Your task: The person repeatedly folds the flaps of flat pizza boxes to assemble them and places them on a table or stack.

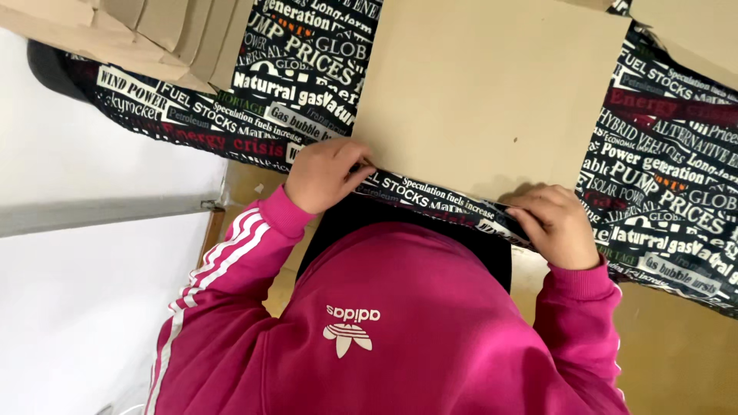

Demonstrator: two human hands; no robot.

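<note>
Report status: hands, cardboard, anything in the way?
Left hand and right hand both pinch the printed fabric folded over the cardboard sheet edge. Nothing blocking.

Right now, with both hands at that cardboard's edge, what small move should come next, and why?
Probably press the folded strip of printed paper flat between left hand and right hand: it already wraps the cardboard sheet's near edge, and both hands pinch it.

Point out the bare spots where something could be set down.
The cardboard sheet is bare above both hands. Printed fabric lies uncovered to its right. It is crowded along the sheet's near edge, where the left hand and right hand press the folded fabric.
</note>
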